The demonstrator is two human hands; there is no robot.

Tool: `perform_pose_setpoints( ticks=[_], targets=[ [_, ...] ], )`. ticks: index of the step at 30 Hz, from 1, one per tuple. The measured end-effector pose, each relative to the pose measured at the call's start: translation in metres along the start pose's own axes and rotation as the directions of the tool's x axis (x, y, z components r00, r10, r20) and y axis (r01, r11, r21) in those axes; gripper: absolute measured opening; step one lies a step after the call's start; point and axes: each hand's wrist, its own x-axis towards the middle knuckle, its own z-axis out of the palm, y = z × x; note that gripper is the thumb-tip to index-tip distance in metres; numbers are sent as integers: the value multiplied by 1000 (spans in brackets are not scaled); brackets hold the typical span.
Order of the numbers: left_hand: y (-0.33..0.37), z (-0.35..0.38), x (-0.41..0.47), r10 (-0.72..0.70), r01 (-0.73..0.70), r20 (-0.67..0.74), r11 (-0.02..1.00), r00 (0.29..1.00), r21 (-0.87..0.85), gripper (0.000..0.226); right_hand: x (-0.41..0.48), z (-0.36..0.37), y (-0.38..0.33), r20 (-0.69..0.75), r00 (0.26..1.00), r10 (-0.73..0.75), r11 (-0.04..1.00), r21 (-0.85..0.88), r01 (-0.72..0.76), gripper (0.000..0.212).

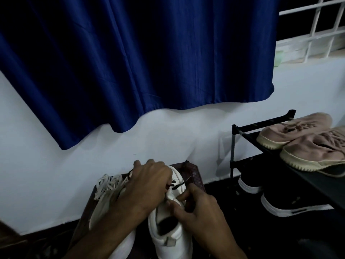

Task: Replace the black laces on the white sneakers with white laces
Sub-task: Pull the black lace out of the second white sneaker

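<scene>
The sneaker with the black lace stood on the stool. The left hand gripped its front; the right hand pinched, I think, the lace by the tongue (dim light). A hard tug could snag an eyelet or topple it. The rack held pink shoes above black shoes.

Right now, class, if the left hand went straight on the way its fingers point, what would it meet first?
Likely the toe of the white sneaker under the left hand, then the wall behind; depth is hard to judge.
</scene>
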Motion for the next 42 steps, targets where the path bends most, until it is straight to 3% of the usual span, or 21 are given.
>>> perform_pose_setpoints(
  ticks=[5,8,11,15,18,20,21,23,26,28,30,33,39,42],
  targets=[
    [8,-3,2,-13,13,5,994,1000,112,14,0,-1,-2,11,1000,-5,1000,27,4,46],
    [1,-4,5,-89,88,13,995,996,36,3,-1,-2,-4,10,1000,-1,1000,16,0,47],
    [-10,-6,6,-153,153,-2,988,988,-14,16,-2,-2,-5,0,1000,8,1000,-8,-8,46],
    [-26,-14,2,-183,173,-150,982,972,-80,9,-2,-3,-7,-21,1000,4,998,-63,-6,38],
    [-71,-24,-2,-423,349,-342,901,839,-258,20,-2,-3,-7,-12,1000,0,996,-91,-1,36],
    [-95,-26,-6,-551,445,-356,828,755,-341,17,-3,-4,-7,-6,1000,8,996,-93,-9,37],
    [-100,-23,-7,-579,473,-324,808,749,-350,16,-3,-3,-6,-4,1000,11,996,-91,-12,37],
    [-95,-14,-9,-535,472,-256,839,805,-272,12,-2,-3,-5,-5,1000,10,996,-92,-11,38],
    [-68,-7,-12,-300,212,-218,912,929,-351,16,-1,-3,-4,-11,1000,12,997,-72,-13,34],
    [-45,-7,-11,-128,43,-160,892,979,-451,12,1,-3,-3,-17,1000,10,999,-43,-11,33],
    [-23,-4,-8,-20,6,-28,905,999,-426,10,1,-2,-1,-20,1000,10,1000,-19,-10,38],
    [-13,2,0,-7,21,47,954,999,-300,6,0,0,0,-7,1000,12,1000,4,-12,44],
    [1,4,10,-20,20,2,999,1000,-27,13,2,-1,-1,-16,1000,-4,1000,-12,4,46],
    [-5,1,10,-75,75,-14,997,997,-28,14,0,-2,-3,-8,1000,-8,999,-37,8,45]
  ],
)
